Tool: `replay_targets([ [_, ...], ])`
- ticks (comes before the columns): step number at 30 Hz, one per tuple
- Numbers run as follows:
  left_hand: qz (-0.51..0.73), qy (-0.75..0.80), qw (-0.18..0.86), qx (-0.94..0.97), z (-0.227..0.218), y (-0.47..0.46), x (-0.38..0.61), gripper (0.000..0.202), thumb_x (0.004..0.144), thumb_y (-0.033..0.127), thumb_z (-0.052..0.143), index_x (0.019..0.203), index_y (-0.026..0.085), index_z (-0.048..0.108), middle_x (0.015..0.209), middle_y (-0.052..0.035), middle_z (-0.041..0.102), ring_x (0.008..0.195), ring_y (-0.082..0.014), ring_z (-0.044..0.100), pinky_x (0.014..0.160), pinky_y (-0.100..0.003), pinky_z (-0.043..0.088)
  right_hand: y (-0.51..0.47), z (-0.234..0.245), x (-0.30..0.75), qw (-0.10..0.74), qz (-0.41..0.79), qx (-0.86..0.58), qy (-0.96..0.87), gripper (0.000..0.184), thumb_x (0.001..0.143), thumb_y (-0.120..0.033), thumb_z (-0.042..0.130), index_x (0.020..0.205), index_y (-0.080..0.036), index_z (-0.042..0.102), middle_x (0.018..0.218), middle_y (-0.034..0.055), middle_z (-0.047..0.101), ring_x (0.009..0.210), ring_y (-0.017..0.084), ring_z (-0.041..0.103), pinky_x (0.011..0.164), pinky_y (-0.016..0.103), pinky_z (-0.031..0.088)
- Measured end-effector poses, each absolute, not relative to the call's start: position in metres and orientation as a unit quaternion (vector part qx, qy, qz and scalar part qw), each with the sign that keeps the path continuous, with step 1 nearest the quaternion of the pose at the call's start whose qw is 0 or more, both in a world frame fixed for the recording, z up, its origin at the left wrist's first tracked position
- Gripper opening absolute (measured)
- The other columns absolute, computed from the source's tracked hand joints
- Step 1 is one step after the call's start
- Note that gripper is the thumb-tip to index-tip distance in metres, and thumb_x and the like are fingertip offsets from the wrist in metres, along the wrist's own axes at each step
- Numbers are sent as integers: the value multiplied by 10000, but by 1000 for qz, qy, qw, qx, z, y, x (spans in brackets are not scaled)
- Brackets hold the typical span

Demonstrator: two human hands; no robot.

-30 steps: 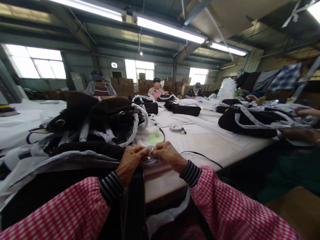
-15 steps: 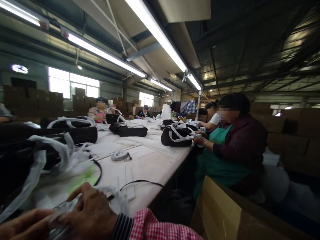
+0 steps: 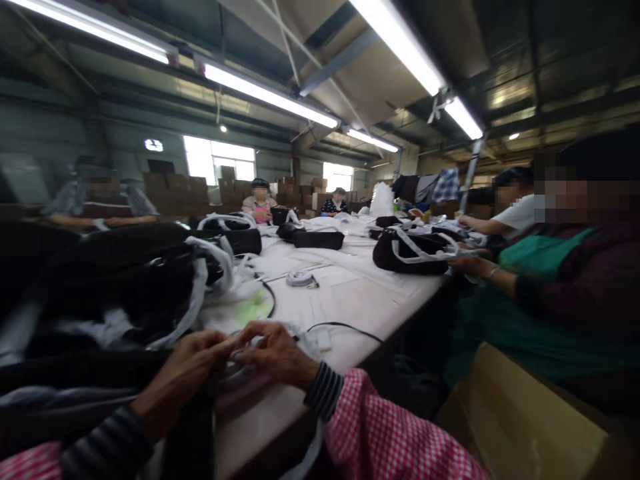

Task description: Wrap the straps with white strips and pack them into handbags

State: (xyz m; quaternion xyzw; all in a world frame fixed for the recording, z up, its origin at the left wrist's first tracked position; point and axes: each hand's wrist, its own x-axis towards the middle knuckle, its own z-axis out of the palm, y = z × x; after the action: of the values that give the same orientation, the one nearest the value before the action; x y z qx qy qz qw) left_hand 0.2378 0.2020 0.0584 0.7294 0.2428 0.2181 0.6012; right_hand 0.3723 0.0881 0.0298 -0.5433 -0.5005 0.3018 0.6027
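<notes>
While both hands pinch it, left hand (image 3: 187, 363) & right hand (image 3: 273, 353) closed w/ fingertips on a clear plastic wrap (image 3: 235, 363) at the table (image 3: 360, 307) edge, beside black bags (image 3: 125, 280). Step looks like wrapping; next needs steady 2-hand grip.

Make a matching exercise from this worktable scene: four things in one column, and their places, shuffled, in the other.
Things:
1. white roll of tape
2. pale green paper scrap
3. brown cardboard box
4. black handbag with white-wrapped handles

Places:
A. low at the right, off the table
B. mid-table, alone on the white cloth
C. before the neighbouring worker in the green apron
D. just beyond the person's two hands

Pairs: 1-B, 2-D, 3-A, 4-C
</notes>
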Motion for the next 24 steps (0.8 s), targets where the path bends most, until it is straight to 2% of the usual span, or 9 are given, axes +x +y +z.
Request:
replay_targets([
  [4,232,280,621,695,72,185,237,446,506,496,862,545,136,602,488,24,517,456,-74,405,442,-183,282,77,44,375,591,360,-518,-503,370,710,-461,852,812,-161,662,589,-57,565,488,72,468,481,189,333],
  [8,250,318,623,669,72,184,237,402,541,457,848,584,134,613,522,17,541,465,-72,434,456,-184,314,72,47,375,584,333,-502,-544,295,726,-384,835,754,-150,657,898,0,623,554,52,501,502,198,349],
  [10,261,329,623,660,70,186,236,391,555,446,842,580,136,605,515,25,523,458,-68,427,450,-182,310,70,46,376,575,335,-498,-557,259,735,-351,819,739,-151,654,950,7,612,578,55,507,518,203,368],
  [15,283,337,616,654,68,187,236,404,581,470,824,604,149,580,550,21,529,492,-83,456,470,-198,366,69,46,380,540,361,-511,-563,265,705,-342,821,727,-161,629,818,-12,608,568,76,516,512,208,384],
  [20,275,290,602,691,77,185,237,383,635,481,783,721,155,601,642,12,567,598,-118,525,546,-226,443,72,47,373,547,334,-561,-524,245,838,-394,695,807,-175,591,607,-39,589,526,106,550,501,212,441],
  [24,245,252,572,741,84,189,232,380,704,517,735,790,173,597,683,11,579,632,-156,563,587,-275,470,75,47,369,567,330,-557,-509,243,745,-290,757,875,-193,577,628,-69,586,496,94,527,442,190,418],
])
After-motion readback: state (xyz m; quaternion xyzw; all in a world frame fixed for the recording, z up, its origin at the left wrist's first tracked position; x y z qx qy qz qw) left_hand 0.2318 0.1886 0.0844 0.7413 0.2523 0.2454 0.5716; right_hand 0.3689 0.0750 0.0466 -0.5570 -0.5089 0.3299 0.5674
